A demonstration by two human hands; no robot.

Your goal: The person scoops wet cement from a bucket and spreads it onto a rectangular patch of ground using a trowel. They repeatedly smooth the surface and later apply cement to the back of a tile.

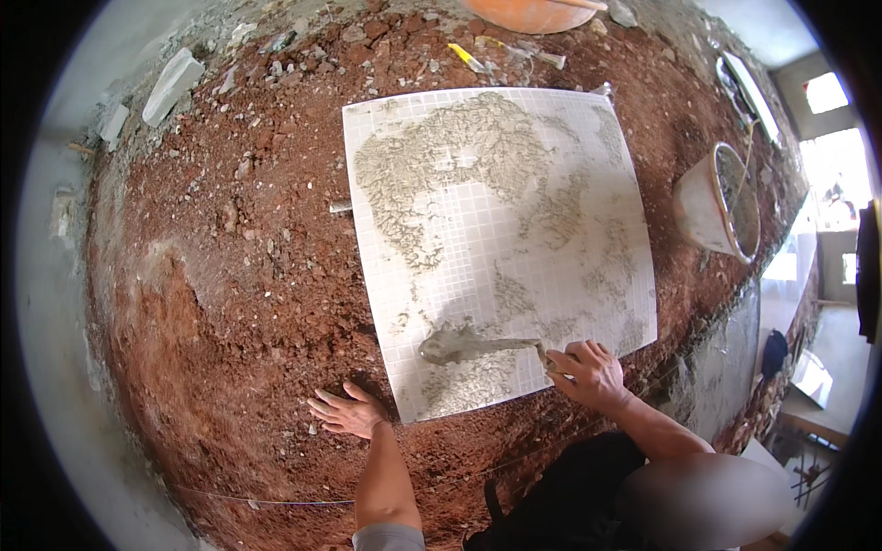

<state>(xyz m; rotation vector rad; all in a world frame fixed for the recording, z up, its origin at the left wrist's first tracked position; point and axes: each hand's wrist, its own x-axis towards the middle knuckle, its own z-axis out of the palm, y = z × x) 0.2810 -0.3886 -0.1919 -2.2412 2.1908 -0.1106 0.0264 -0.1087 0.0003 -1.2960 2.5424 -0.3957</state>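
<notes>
A large pale tile (469, 266) with a grid-patterned face lies on the red soil in front of me. Patchy grey mortar (514, 147) is spread over it, thickest along its far side. Over the tile's near part, my right hand (588, 375) is closed round the handle end of a mortar-covered trowel (482, 348). The trowel's blade points left, against a smear of mortar. Just left of the tile's near-left corner, my left hand (350, 410) rests on the soil with its fingers spread, holding nothing.
A whitish bucket (707, 204) stands tilted right of the tile. An orange basin (537, 13) sits beyond it, near a yellow-handled tool (469, 58). Loose rubble and a white block (173, 87) lie at far left. A thin string (276, 502) crosses the soil nearby.
</notes>
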